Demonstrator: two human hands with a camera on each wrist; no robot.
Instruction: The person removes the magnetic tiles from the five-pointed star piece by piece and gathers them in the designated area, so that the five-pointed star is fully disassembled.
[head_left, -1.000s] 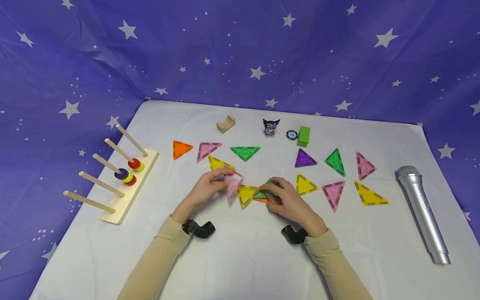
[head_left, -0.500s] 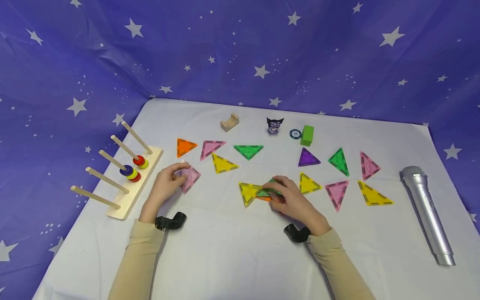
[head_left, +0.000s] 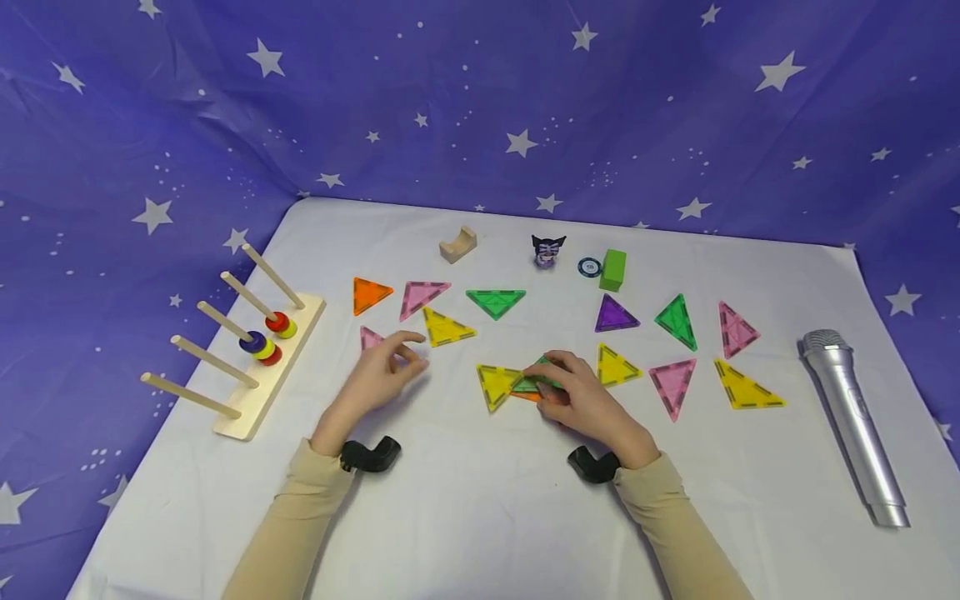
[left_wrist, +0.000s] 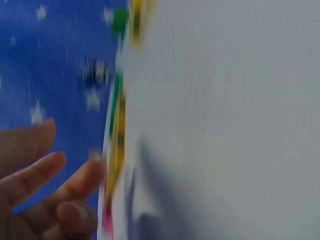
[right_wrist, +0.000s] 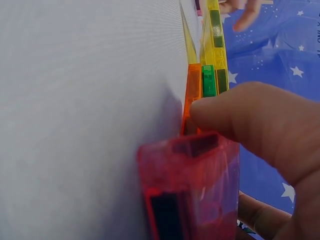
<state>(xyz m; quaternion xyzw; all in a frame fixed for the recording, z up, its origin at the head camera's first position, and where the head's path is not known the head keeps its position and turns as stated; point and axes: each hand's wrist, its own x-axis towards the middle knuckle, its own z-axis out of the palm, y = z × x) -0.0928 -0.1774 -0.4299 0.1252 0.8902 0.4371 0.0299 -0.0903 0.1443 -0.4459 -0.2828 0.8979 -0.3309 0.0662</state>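
My left hand (head_left: 375,375) hovers at the left of the table with its fingers loosely bent and nothing in them. Partly covered by it lies a pink triangular magnetic tile (head_left: 368,337); a yellow triangle tile (head_left: 447,328) lies just beyond the fingertips. Near the middle my right hand (head_left: 588,408) pinches a small stack of magnetic tiles, its thumb on the edge of an orange tile (right_wrist: 193,82). A green tile (right_wrist: 208,80) lies against the orange one, and a yellow tile (head_left: 495,385) juts out to the left. A reddish-pink tile (right_wrist: 200,175) shows close below the thumb.
Several triangle tiles lie about, among them a purple one (head_left: 615,315) and an orange one (head_left: 370,296). A wooden peg rack (head_left: 281,367) with rings stands left, a silver microphone (head_left: 855,425) right. Behind are a wooden cradle block (head_left: 458,247), figurine (head_left: 547,252), chip (head_left: 589,267) and green block (head_left: 612,271).
My left hand carried the pink tile from the middle to the left, let it go there, and has moved slightly back right. The right hand keeps its grip on the stack.
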